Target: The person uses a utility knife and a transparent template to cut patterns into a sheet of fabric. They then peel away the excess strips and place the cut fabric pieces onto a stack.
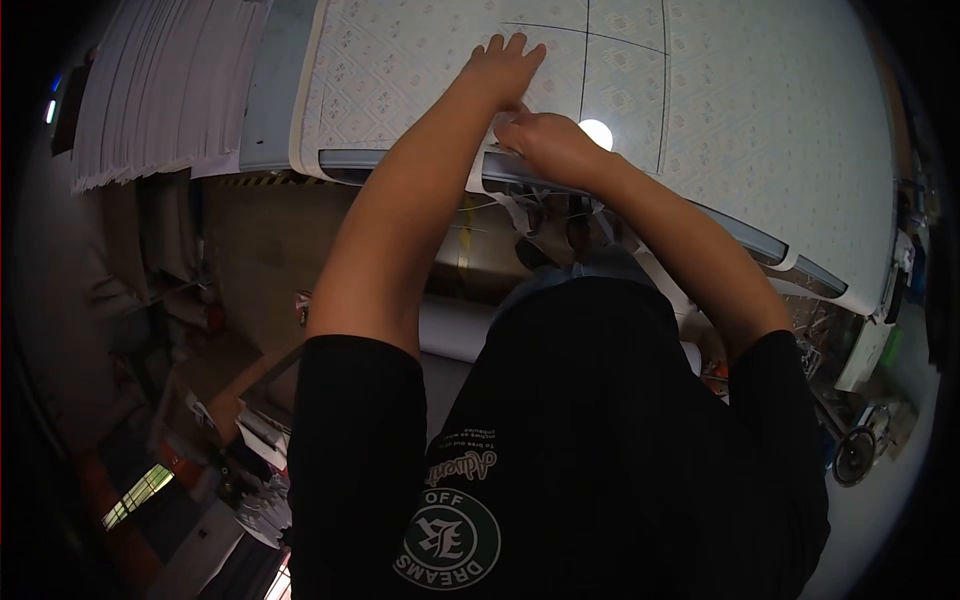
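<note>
My left hand (pixel 507 68) lies on a pale sheet with a printed pattern (pixel 400 70), its fingers spread toward the far side. Just nearer to me, my right hand (pixel 545 143) is closed at the front edge of the table, its fingers curled by the left wrist. What those fingers grip is hidden. Dark straight lines cross the sheet beyond the right hand, and a bright round spot of light shows beside it. Below the hands, a narrow pale strip (pixel 476 172) hangs over the grey table edge (pixel 345 165).
A thick stack of white sheets (pixel 165 90) stands at the upper left, beside a grey-blue surface (pixel 272 85). Under the table edge lies a white roll (pixel 452 328). Boxes and loose clutter fill the lower left. A round dark speaker-like object (pixel 855 456) is at the right.
</note>
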The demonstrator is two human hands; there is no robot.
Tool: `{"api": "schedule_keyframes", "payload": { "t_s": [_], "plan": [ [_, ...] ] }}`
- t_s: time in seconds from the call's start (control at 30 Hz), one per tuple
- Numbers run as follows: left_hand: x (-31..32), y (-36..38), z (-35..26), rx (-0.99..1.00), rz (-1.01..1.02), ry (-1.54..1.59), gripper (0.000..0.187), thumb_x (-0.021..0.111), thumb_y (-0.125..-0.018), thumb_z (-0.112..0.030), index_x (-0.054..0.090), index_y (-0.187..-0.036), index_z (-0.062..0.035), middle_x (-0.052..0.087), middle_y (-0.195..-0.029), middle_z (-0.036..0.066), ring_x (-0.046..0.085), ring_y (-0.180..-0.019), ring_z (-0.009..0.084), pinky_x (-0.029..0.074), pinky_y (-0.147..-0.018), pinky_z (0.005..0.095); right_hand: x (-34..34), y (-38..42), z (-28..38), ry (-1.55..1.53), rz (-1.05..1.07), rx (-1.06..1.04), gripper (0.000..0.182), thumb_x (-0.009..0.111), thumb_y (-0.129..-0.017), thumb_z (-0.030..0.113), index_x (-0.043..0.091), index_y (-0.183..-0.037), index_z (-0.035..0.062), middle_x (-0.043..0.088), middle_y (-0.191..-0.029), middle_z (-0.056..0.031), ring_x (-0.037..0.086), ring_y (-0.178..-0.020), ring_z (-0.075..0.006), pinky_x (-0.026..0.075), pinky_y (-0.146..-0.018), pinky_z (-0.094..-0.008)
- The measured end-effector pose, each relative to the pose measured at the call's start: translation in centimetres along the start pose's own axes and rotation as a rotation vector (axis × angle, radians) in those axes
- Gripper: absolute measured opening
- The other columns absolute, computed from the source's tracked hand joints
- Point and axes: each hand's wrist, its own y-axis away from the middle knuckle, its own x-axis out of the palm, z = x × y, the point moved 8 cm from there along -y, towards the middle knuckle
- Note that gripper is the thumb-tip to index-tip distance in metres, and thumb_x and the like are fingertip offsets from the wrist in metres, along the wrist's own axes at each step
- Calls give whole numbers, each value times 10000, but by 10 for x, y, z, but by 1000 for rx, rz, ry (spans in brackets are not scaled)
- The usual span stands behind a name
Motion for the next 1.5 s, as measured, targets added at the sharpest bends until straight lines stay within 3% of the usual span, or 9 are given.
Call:
{"api": "schedule_keyframes", "payload": {
  "t_s": [0.1,0.23,0.3,0.43,0.63,0.93,1.13,1.3,1.5],
  "plan": [
    [2,-1,1,6,6,10,1157,982,-560,-311,419,-1563,-183,414,-1553,178,449,-1365,425,462,-1090,499,-2,-10,10,-73,-147,-128,141,574,-908,96,633,-1026,47,702,-962,-190,684,-965,-403,559,-791,-489],
    [2,-1,4,-15,41,30,1152,980,-566,-296,417,-1564,-186,405,-1563,179,445,-1370,428,461,-1091,500,1,-11,5,-98,-67,-111,137,580,-907,93,649,-1013,42,709,-984,-182,679,-976,-409,560,-806,-487],
    [1,0,2,9,10,13,1137,976,-578,-291,418,-1563,-183,404,-1564,182,445,-1370,423,460,-1091,500,0,-8,2,-219,-187,-108,112,609,-891,89,639,-984,34,701,-975,-182,675,-971,-405,555,-807,-487],
    [-5,1,1,20,-3,4,1132,977,-583,-296,418,-1560,-177,408,-1565,184,442,-1372,422,457,-1089,507,8,-6,-10,-217,-156,-104,131,644,-872,85,621,-991,37,694,-959,-181,673,-953,-404,550,-791,-488],
    [-18,3,-8,89,17,-5,1092,972,-596,-332,442,-1519,-91,472,-1480,191,476,-1329,394,465,-1069,509,8,7,-6,-271,-259,-122,118,665,-853,60,620,-961,58,663,-904,-167,660,-898,-397,537,-799,-481],
    [-26,-28,-7,399,11,-16,856,975,-607,-353,561,-1281,-25,588,-1288,142,605,-1198,320,562,-943,386,17,19,23,-221,-343,266,232,737,-791,36,643,-1003,46,700,-1019,-157,684,-960,-380,555,-825,-455],
    [-20,-44,-13,516,163,9,895,979,-595,-432,561,-1271,-20,627,-1259,161,672,-1135,323,539,-967,462,34,19,60,-154,-593,795,231,736,-843,44,648,-1056,26,718,-1170,-163,702,-1039,-367,579,-874,-435],
    [-10,-55,-16,508,233,-101,966,974,-606,-502,552,-1347,-47,594,-1358,144,645,-1224,347,505,-972,577,37,14,73,-96,-694,1082,144,730,-886,29,632,-991,13,721,-1047,-176,715,-964,-363,574,-812,-421],
    [-3,-61,-19,489,293,-119,980,973,-613,-519,551,-1372,-65,565,-1401,126,630,-1250,348,494,-989,582,38,7,75,-87,-571,1278,171,725,-894,70,621,-1023,28,702,-951,-190,698,-900,-382,559,-762,-432]
  ]
}}
